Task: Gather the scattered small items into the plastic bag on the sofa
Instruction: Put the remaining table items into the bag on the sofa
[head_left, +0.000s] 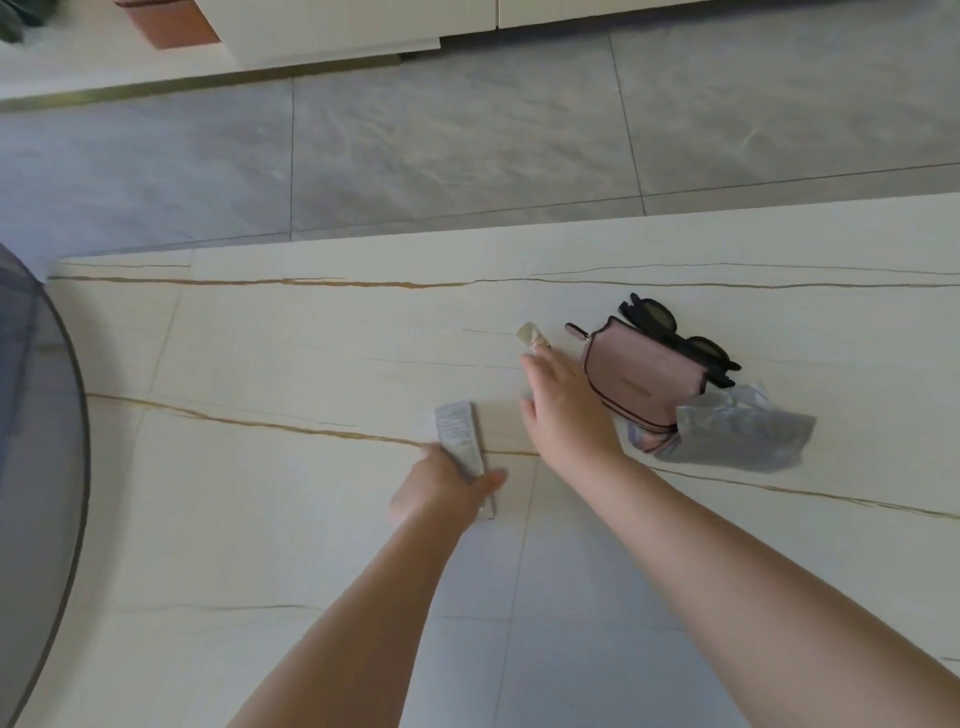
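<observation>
Soft, even daylight fills the scene, bright without harsh glare. The pale marble-veined surface (311, 353) carries only faint shadows beneath the arms. Slight motion blur softens everything. Wide-angle distortion bends straight edges, strongest toward 9 and 3 o'clock.

Cream counter (311, 332) with thin gold and dark veins; grey marbled floor tiles (441, 150); pink pouch (644, 374); black sunglasses (675, 332); translucent grey bag (743, 431); white tube (460, 436) with fine print.
</observation>
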